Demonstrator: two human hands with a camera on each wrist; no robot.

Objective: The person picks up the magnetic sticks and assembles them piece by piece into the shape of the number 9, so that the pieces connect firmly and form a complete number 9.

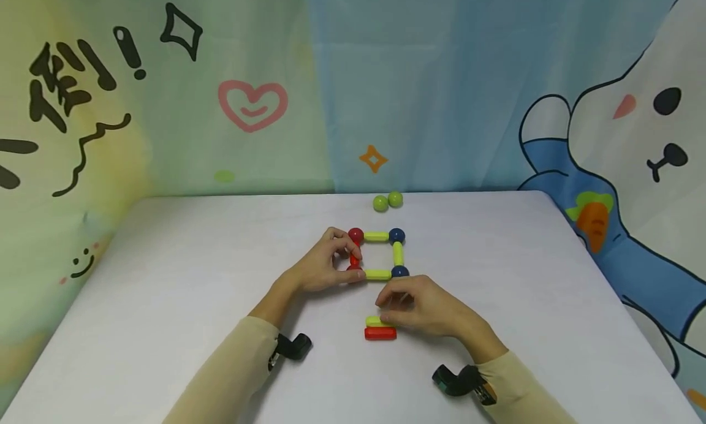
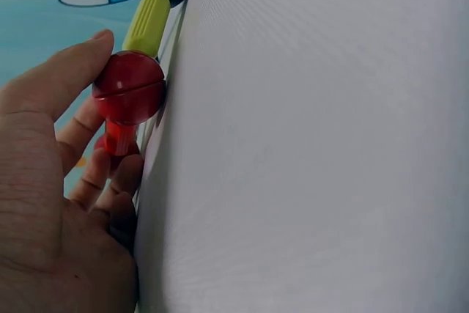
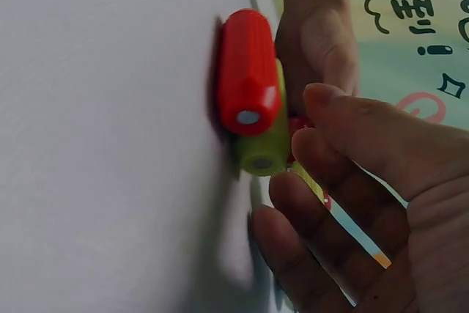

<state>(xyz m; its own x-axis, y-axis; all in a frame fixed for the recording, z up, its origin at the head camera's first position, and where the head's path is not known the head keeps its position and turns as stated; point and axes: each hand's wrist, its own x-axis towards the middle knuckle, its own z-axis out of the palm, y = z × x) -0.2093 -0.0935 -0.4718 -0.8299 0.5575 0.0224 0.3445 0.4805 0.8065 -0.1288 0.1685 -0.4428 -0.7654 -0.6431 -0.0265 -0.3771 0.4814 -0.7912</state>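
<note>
A square of rods and balls lies on the white table. Its left side is a red rod point(image 1: 355, 253) between two red balls point(image 2: 130, 87). Blue balls point(image 1: 396, 235) mark the right corners, joined by yellow-green rods point(image 1: 398, 253). My left hand point(image 1: 322, 265) holds the square's left side, thumb against the near red ball, fingers curled by the red rod. My right hand point(image 1: 427, 304) hovers beside a loose yellow-green rod point(image 1: 373, 321), fingers loosely bent and nothing held. Touching that rod is a loose red rod point(image 3: 249, 71) with a metallic end.
Two green balls point(image 1: 380, 203) sit near the table's far edge. Behind the white table point(image 1: 165, 289) hangs a printed curtain point(image 1: 441, 105). Both wrists carry black cameras point(image 1: 292, 347).
</note>
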